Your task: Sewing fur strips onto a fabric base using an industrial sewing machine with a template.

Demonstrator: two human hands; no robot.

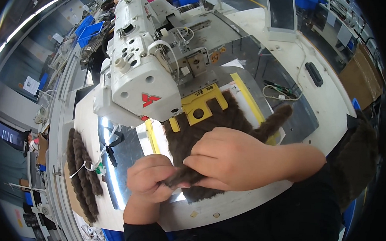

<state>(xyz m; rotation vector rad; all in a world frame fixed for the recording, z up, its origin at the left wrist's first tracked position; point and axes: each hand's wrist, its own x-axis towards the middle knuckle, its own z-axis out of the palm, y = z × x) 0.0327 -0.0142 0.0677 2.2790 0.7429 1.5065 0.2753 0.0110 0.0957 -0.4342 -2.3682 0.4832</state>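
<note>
- L hand: fingers curled, pinching L end of a short fur strip.
- R hand: palm down, comes in from the right; fingertips closed on same strip's R end, thumb low. Hands v. close, strip b/w them.
- Can't tell if strip joins the big fur piece or is separate.
- Brown fur piece: on the machine bed, partly under both hands; top edge beneath yellow plate, which has a round hole + notches.
- Yellow strips run along white sheet either side of fur.
- Fur tail: sticks out to upper R, past R wrist; its lower end hidden behind R hand.
- White sewing machine: above + L of the work, red mark on its front.
- L side of table: fur rolls side by side, tied w/ white cord.
- R side: black oblong item, near table edge; small tools w/ pale cord loop.
- Far R: more dark fur, beside person's sleeve.
</note>
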